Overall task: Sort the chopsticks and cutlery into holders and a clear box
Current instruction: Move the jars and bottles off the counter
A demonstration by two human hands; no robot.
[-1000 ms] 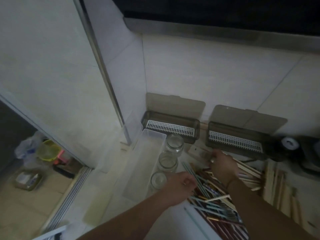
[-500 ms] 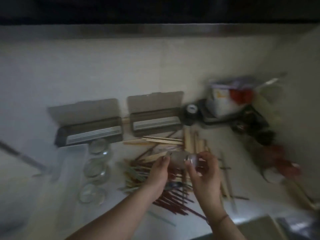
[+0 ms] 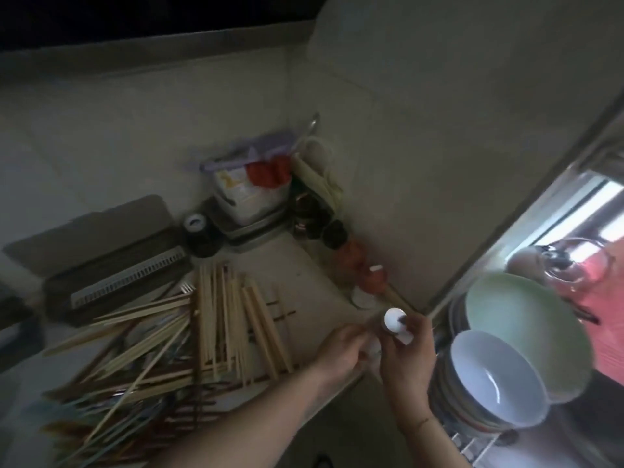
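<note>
- Our hands meet at the near right edge of the worktop (image 3: 304, 265): the right hand (image 3: 405, 352) grips a small white-capped item (image 3: 394, 320), too blurred to name, while the left hand (image 3: 341, 349) curls its fingers round the lower end of it
- The chopsticks (image 3: 216, 319) lie in a loose heap to the left of our hands, pale ones on top, darker and bluish ones beneath; one dark holder (image 3: 118, 282) stands open behind them against the wall
- We judge the main risk to be the left forearm, which crosses the near part of the heap: a careless sweep could roll sticks off the front edge
- The stacked bowls (image 3: 499, 376) sit just beside the right wrist, so a wide elbow swing could knock them
- Bottles (image 3: 310, 214) and a bag (image 3: 250, 184) crowd the back corner, leaving little room there
- Bare worktop shows between the heap and the corner, our best room for moving
</note>
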